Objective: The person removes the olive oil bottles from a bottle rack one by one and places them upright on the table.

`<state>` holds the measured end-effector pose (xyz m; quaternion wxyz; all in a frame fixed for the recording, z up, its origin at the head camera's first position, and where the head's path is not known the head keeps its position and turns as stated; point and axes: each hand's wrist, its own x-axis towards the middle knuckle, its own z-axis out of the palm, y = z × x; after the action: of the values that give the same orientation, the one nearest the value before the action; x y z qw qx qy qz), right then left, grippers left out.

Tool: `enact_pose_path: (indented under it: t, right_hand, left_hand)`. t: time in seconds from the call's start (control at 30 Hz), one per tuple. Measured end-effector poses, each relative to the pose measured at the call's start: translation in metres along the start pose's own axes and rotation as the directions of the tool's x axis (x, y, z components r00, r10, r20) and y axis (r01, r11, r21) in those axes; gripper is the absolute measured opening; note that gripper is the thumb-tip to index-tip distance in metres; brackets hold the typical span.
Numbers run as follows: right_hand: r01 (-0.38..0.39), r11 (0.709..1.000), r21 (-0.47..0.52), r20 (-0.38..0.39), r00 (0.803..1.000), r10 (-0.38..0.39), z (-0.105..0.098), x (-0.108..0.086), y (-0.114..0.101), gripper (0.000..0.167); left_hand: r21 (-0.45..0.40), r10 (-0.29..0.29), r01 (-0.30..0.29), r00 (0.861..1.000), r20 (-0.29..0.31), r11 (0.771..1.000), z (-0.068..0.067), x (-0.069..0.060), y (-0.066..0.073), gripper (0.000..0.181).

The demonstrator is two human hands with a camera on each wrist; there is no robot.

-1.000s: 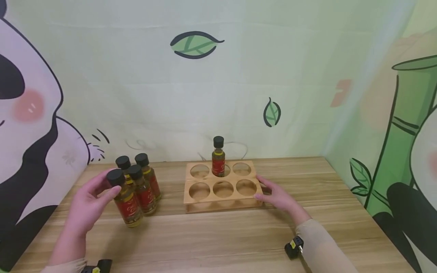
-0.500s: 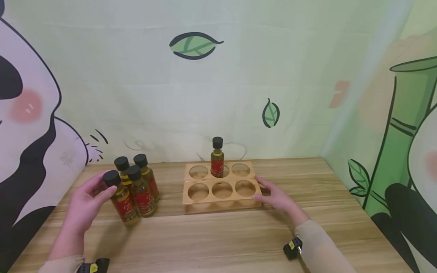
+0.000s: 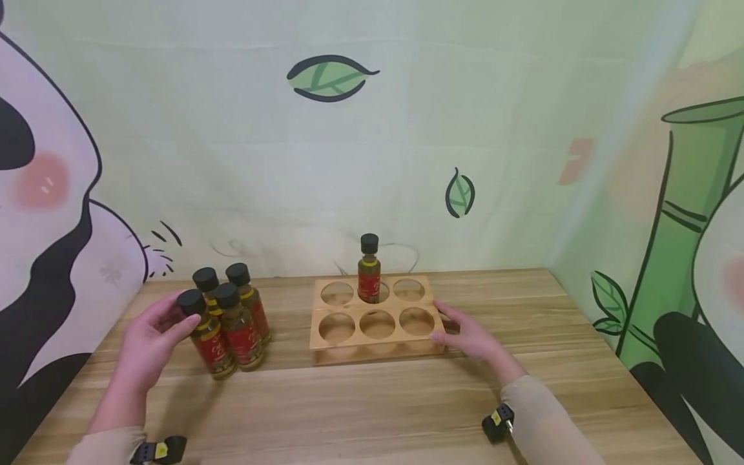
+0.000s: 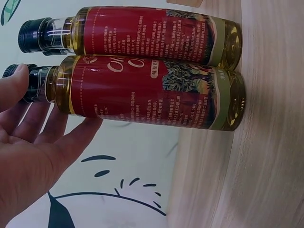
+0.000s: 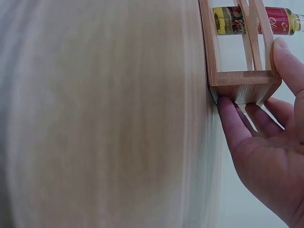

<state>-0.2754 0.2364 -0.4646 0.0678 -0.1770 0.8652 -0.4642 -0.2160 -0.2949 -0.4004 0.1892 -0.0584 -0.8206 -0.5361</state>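
In the head view, my left hand (image 3: 142,342) pinches the black cap and neck of a small olive oil bottle (image 3: 212,349) with a red label. This bottle stands at the front left of a close cluster, beside a second bottle (image 3: 243,339); two more, one bottle (image 3: 206,284) partly hidden and another bottle (image 3: 256,310), are behind. My right hand (image 3: 471,332) grips the right end of a wooden rack (image 3: 357,342), thumb on top and fingers against its end panel in the right wrist view. One bottle (image 3: 369,274) sits in the rack's back middle hole.
The rack's other round holes hold nothing. The wood-grain table (image 3: 372,413) extends in front of it, and a printed cloth wall (image 3: 372,161) rises right behind. Wrist cameras (image 3: 496,423) are strapped to both forearms.
The base of the bottle in my left hand has shifted slightly back towards the cluster. My right hand keeps its grip on the rack. The view has drifted a little.
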Motion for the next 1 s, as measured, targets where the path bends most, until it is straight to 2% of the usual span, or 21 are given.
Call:
enact_pose_path:
  t: [0.3,0.67,1.0]
  right_hand:
    - [0.000,1.000,0.004,-0.002,1.000,0.000,0.0005,0.0001,-0.0006,0.078]
    - [-0.007,1.000,0.003,-0.001,1.000,0.007,0.0015,0.0014,0.0036,0.081]
    - [-0.018,1.000,0.019,-0.004,1.000,0.018,0.0016,0.0012,0.0056,0.081]
  left_hand:
    - [0.013,-0.015,0.015,1.000,0.006,1.000,-0.0016,-0.0015,0.0001,0.042]
    - [0.007,0.011,-0.011,1.000,0.009,1.000,-0.0001,-0.0023,0.0000,0.046]
    - [0.155,0.003,-0.008,1.000,0.030,0.988,-0.0087,-0.0045,0.0024,0.059]
